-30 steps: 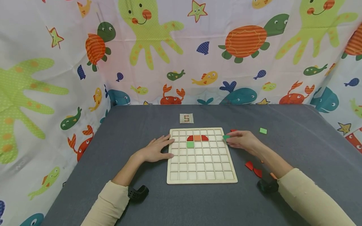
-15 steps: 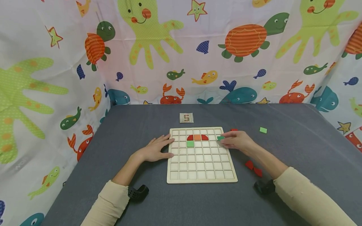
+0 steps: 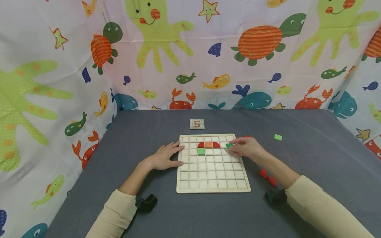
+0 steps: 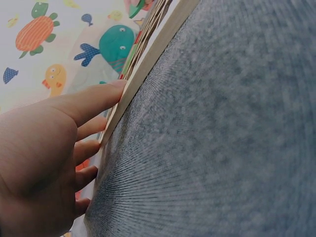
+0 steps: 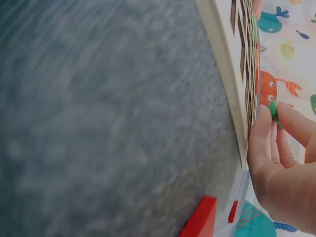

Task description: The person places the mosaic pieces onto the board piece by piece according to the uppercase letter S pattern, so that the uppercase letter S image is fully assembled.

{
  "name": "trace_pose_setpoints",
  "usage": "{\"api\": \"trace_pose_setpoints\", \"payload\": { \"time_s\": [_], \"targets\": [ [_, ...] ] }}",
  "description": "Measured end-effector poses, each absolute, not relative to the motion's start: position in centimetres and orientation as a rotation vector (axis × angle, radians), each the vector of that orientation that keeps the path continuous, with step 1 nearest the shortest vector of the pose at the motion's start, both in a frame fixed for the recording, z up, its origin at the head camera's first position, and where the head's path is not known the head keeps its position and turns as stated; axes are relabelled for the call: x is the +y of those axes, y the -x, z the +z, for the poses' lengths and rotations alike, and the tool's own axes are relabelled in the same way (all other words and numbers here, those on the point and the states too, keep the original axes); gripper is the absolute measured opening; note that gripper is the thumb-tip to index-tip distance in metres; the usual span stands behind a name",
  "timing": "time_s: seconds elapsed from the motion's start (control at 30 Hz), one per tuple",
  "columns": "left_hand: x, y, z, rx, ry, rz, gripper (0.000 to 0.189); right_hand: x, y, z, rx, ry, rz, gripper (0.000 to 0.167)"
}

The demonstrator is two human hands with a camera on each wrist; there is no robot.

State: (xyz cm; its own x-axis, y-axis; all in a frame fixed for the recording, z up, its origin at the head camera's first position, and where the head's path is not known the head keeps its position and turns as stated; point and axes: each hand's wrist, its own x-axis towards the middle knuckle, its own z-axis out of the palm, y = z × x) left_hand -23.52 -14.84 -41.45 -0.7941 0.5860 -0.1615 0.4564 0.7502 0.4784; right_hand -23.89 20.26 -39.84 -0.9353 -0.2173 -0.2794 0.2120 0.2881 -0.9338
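A pale wooden grid board (image 3: 209, 176) lies on the dark grey table. My left hand (image 3: 165, 157) rests at its left edge with fingers spread, thumb and fingertips touching the frame. My right hand (image 3: 249, 148) pinches a small dark green tile (image 3: 228, 145) between thumb and fingers over the board's upper right cells. In the right wrist view that green tile (image 5: 274, 113) shows tilted at the fingertips. Two red rounded pieces (image 3: 200, 145) flank an orange square (image 3: 208, 144) in one row of cells. Below the left red piece sits a light green square (image 3: 201, 151).
Behind the board lies a small pattern card (image 3: 197, 124). A light green tile (image 3: 278, 137) lies at the back right. Two red pieces (image 3: 263, 173) lie beside the right forearm, and another red piece (image 3: 247, 136) is partly hidden behind the right hand. A printed curtain (image 3: 166, 49) surrounds the table.
My right hand has moved left with the green tile, from the board's right edge to over its upper right cells. My left hand has stayed in place.
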Motion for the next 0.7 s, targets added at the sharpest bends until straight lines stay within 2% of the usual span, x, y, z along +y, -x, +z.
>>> {"api": "trace_pose_setpoints", "payload": {
  "time_s": [0.3, 0.7],
  "targets": [
    [-14.9, 23.5, -41.5, 2.654, -0.823, 0.610, 0.073, 21.5, 24.1, -40.3, 2.202, -0.009, -1.722, 0.045],
    [-14.8, 23.4, -41.4, 2.656, -0.816, 0.596, 0.073, 20.8, 23.7, -39.5, 2.187, -0.003, -1.708, 0.043]
  ]
}}
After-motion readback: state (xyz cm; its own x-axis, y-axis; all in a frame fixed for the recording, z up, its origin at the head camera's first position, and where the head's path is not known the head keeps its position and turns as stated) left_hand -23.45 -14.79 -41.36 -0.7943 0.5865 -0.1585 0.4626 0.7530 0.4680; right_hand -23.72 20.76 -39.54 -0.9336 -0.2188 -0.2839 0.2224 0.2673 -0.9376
